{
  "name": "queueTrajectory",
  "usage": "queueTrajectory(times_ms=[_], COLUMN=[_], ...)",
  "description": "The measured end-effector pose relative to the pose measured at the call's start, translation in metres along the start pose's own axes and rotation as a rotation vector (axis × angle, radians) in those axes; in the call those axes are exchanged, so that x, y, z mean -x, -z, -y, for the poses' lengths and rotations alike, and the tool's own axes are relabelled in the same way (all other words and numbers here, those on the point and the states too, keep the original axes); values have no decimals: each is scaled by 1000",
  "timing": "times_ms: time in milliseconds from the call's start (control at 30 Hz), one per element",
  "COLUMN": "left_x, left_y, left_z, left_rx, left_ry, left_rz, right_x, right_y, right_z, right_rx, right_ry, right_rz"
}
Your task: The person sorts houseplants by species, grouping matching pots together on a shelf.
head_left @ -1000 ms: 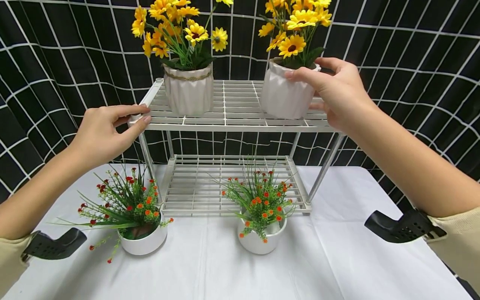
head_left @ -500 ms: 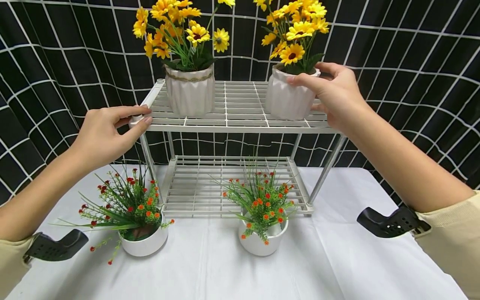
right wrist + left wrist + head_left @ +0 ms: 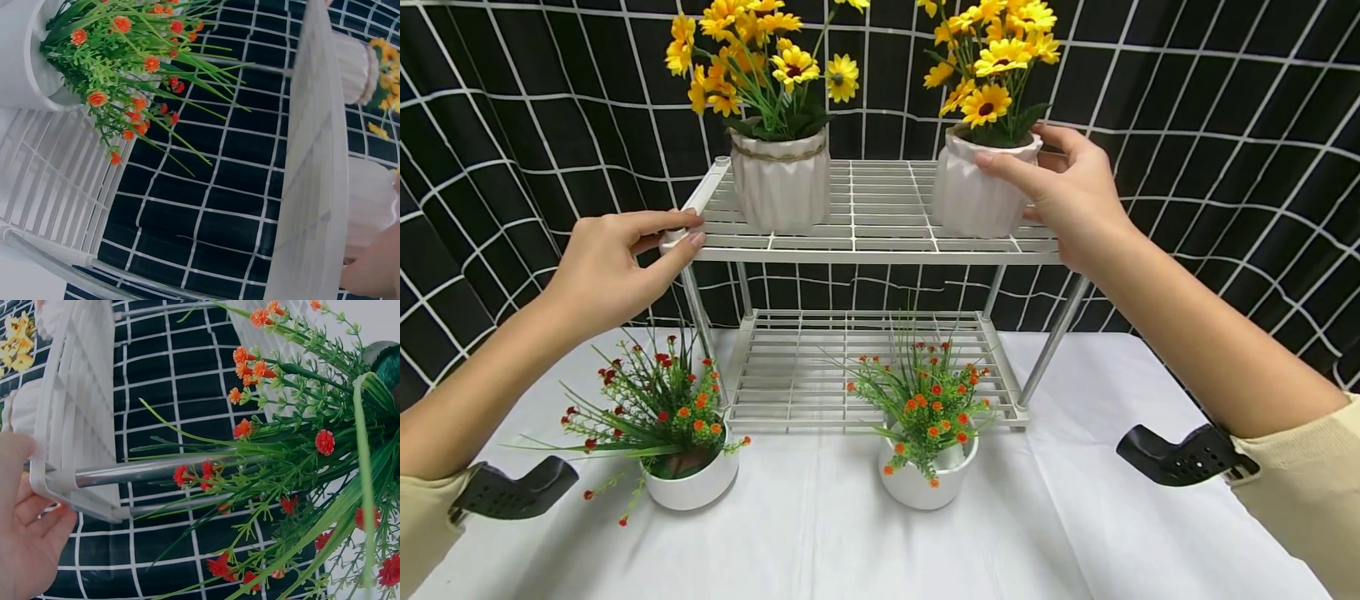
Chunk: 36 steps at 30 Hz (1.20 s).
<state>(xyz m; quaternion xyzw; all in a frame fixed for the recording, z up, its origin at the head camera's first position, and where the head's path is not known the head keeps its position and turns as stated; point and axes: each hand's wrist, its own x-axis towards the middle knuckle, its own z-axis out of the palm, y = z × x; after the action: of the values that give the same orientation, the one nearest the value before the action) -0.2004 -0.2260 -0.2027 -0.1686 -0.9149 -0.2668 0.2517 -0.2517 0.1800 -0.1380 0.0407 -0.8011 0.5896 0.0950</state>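
Note:
My right hand (image 3: 1078,196) grips the right-hand flowerpot (image 3: 973,196), a white fluted pot of yellow daisy-like flowers, with the thumb at the near rim and fingers around the far right side. The pot stands upright on the top tier of a white wire rack (image 3: 880,208). Beside it on the left is a similar flowerpot (image 3: 781,187) with a twine band. My left hand (image 3: 613,258) pinches the rack's front left corner between thumb and fingers. The left wrist view shows its curled fingers (image 3: 53,522) at that corner. In the right wrist view, the right hand (image 3: 378,269) is mostly cut off.
Two low white pots stand on the white-clothed table (image 3: 805,550) before the rack: one with red and orange flowers (image 3: 692,483) at left, one with orange flowers (image 3: 925,483) near the middle. Behind hangs a black cloth (image 3: 887,133) with white grid lines.
Over the first half second, the right flowerpot shifts slightly to the right and stands straighter, with my right hand still gripping it. Since then it hardly moves. My left hand keeps its place on the corner.

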Motion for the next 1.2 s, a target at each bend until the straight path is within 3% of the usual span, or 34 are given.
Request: queueTrajectory(times_ms=[233, 467, 633, 1000, 1200], left_x=[-1, -2, -1, -1, -1], left_y=[-1, -1, -1, -3, -2], left_z=[1, 2, 1, 0, 1], left_rx=[-2, -5, 8, 12, 13], left_ry=[-11, -6, 9, 6, 7], left_rz=[-10, -9, -4, -5, -6], right_x=[11, 36, 53, 88, 100], right_y=[7, 10, 9, 0, -5], right_z=[-4, -14, -27, -62, -93], right_rx=[-14, 98, 120, 44, -12], right_ry=[50, 158, 224, 437, 432], right_rz=[-62, -130, -148, -269, -266])
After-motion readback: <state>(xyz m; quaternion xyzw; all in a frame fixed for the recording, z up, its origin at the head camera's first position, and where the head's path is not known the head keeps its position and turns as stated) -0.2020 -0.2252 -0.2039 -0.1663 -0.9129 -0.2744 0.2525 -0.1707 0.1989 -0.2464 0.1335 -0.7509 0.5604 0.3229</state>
